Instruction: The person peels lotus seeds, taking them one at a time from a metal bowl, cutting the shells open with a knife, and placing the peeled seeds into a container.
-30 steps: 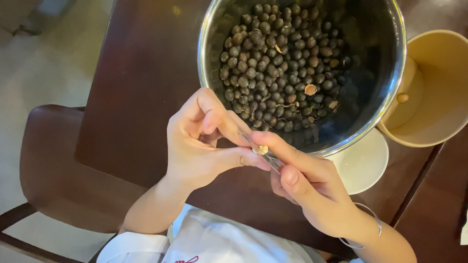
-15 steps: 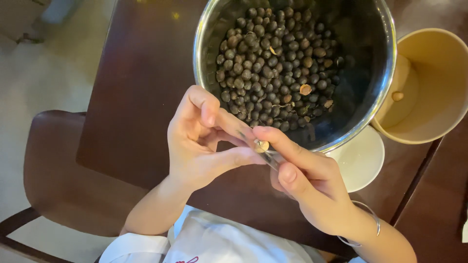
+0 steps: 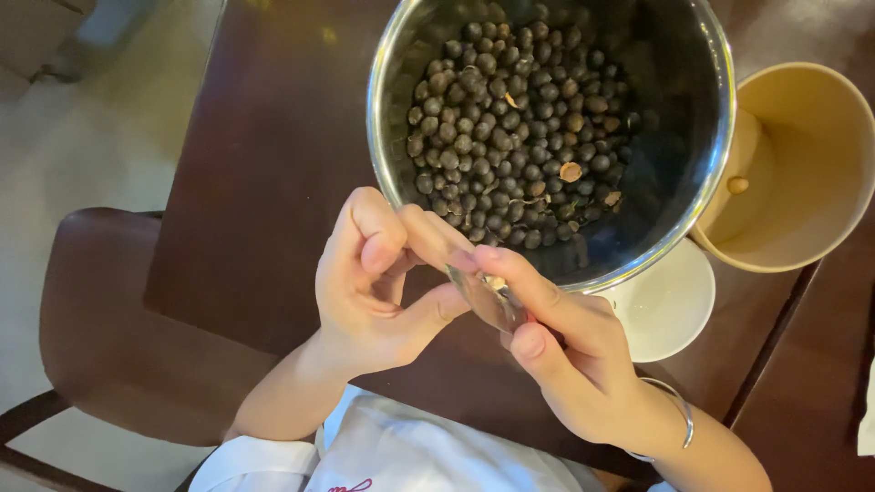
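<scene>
My left hand (image 3: 369, 282) and my right hand (image 3: 570, 360) meet just below the rim of a steel bowl (image 3: 387, 118). A small metal blade (image 3: 483, 299) sits in my right hand, gripped between thumb and index finger. A small pale seed (image 3: 498, 284) lies against that blade, pinched by my left thumb and fingertips; most of it is hidden. The bowl holds several dark round seeds (image 3: 510, 137) and a few pale shell pieces.
A beige cup (image 3: 802, 228) with one pale kernel (image 3: 737, 185) stands to the right of the bowl. A white round dish (image 3: 670, 305) lies partly under the bowl. All rest on a dark wooden table (image 3: 264, 182). A brown chair seat (image 3: 109, 337) is at lower left.
The hands stay together at the bowl's rim. The pale seed, plainly visible between the fingertips before, is now mostly covered by the fingers and the blade shows more.
</scene>
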